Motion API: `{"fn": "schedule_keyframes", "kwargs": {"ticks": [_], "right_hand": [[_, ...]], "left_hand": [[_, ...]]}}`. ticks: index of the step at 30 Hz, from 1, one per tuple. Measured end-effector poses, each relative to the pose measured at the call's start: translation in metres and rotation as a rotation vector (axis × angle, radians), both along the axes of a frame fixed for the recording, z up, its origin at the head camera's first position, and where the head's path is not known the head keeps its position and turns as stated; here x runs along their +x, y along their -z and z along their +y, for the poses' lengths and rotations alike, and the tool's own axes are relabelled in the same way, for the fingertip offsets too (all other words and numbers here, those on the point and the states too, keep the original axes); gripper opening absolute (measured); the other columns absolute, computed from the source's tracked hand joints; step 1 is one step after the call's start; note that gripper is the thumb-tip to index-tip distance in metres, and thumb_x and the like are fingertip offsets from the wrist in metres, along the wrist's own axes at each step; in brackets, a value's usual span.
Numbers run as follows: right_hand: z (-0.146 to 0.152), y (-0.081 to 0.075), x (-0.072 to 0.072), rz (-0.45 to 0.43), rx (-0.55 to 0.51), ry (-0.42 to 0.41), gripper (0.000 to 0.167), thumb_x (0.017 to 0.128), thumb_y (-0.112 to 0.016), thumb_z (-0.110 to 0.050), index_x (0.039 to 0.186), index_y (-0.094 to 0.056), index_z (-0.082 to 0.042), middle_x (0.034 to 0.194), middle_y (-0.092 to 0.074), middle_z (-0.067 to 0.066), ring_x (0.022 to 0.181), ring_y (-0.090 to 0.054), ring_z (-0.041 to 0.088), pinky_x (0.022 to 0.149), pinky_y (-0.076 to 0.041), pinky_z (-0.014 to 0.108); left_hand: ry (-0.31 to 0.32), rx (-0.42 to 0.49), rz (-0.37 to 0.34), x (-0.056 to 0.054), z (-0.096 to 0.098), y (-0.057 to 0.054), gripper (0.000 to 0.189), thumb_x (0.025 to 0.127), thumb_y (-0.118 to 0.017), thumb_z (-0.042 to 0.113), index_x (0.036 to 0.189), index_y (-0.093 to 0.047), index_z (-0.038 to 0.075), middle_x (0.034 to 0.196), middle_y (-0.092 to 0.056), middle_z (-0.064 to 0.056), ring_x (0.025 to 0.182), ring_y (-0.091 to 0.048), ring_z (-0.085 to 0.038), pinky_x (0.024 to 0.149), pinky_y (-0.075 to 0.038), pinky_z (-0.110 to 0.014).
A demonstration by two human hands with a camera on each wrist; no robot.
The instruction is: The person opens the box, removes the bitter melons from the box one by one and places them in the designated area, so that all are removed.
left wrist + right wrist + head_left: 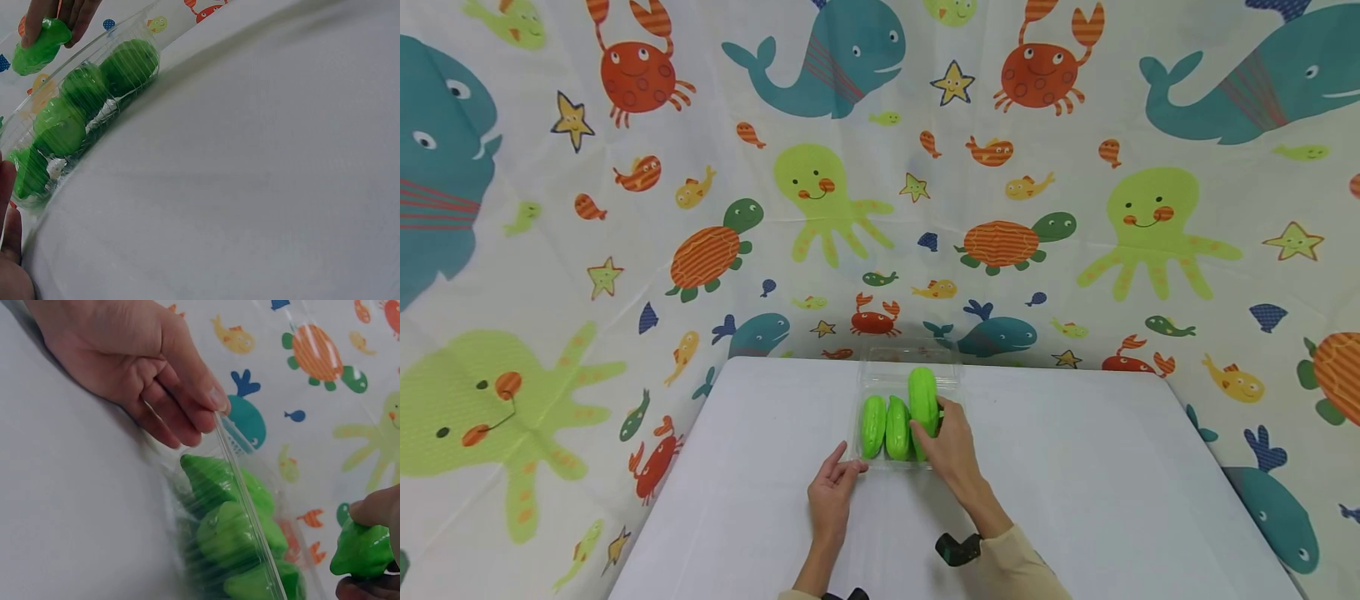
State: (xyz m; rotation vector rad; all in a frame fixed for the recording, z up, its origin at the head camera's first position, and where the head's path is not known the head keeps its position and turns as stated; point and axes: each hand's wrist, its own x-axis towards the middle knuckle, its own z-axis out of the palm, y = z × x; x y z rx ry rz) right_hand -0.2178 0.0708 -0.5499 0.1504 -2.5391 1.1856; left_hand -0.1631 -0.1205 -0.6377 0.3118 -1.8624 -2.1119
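A clear plastic container (856,421) rests on the table with its lid (910,354) folded back. Inside, several bright green toy cucumbers (873,427) lie side by side. My left hand (831,500) is at the container's near left corner; in the right wrist view its thumb and fingers pinch the rim (240,481). Above the right part of the container, my right hand (953,446) grips another green cucumber (922,392) between thumb and fingers. The left wrist view shows this held cucumber (40,50) raised over the rim, apart from those inside.
The white table (1075,475) extends to both sides of the container. Behind it hangs a cloth backdrop (842,292) printed with sea animals, close to the open lid. A dark wrist strap (958,550) sits on my right forearm.
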Motion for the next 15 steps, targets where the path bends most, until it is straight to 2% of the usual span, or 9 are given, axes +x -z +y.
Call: {"fn": "schedule_keyframes", "kwargs": {"ticks": [8, 15], "right_hand": [[0.006, -0.001, 0.000, 0.000, -0.022, 0.023, 0.061, 0.085, -0.081, -0.021, 0.132, -0.054, 0.007, 0.116, -0.061, 0.021, 0.087, -0.058, 0.023, 0.072, -0.051, 0.032], [0.013, 0.001, -0.002, -0.013, -0.020, 0.041, 0.062, 0.087, -0.080, -0.023, 0.134, -0.052, 0.007, 0.117, -0.061, 0.020, 0.087, -0.058, 0.022, 0.073, -0.052, 0.031]], "left_hand": [[0.006, 0.018, -0.015, -0.001, 0.000, -0.001, 0.050, 0.094, -0.070, 0.011, 0.140, -0.054, -0.001, 0.092, -0.077, -0.012, 0.086, -0.072, -0.002, 0.085, -0.053, -0.011], [0.002, 0.010, -0.026, 0.000, -0.001, -0.002, 0.050, 0.094, -0.070, 0.011, 0.140, -0.054, 0.000, 0.093, -0.076, -0.015, 0.086, -0.072, -0.002, 0.084, -0.053, -0.011]]}}
